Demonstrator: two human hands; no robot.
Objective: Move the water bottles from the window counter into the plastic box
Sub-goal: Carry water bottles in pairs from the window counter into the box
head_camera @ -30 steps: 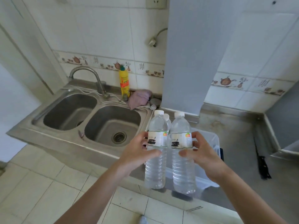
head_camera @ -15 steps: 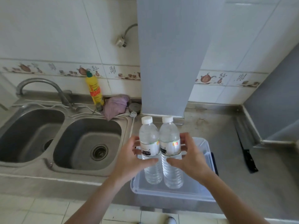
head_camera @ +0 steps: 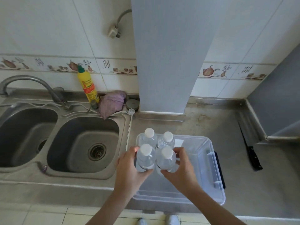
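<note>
A clear plastic box (head_camera: 211, 172) sits on the steel counter to the right of the sink. Two water bottles with white caps stand upright in its far left corner: one (head_camera: 148, 138) on the left, one (head_camera: 167, 141) beside it. My left hand (head_camera: 128, 169) grips a third water bottle (head_camera: 145, 157) and my right hand (head_camera: 183, 171) grips a fourth (head_camera: 166, 159). Both held bottles are upright, side by side, inside the box just in front of the other two. Whether they rest on the box floor is hidden by my hands.
A double steel sink (head_camera: 81, 143) with a tap (head_camera: 29, 82) lies left of the box. A yellow detergent bottle (head_camera: 88, 86) and a purple cloth (head_camera: 112, 103) stand behind it. A black knife (head_camera: 250, 153) lies on the counter (head_camera: 211, 124) right of the box, below a grey column (head_camera: 168, 54).
Both hands have lowered the two held bottles down into the box, next to two bottles standing there. The view has tilted further down over the box.
</note>
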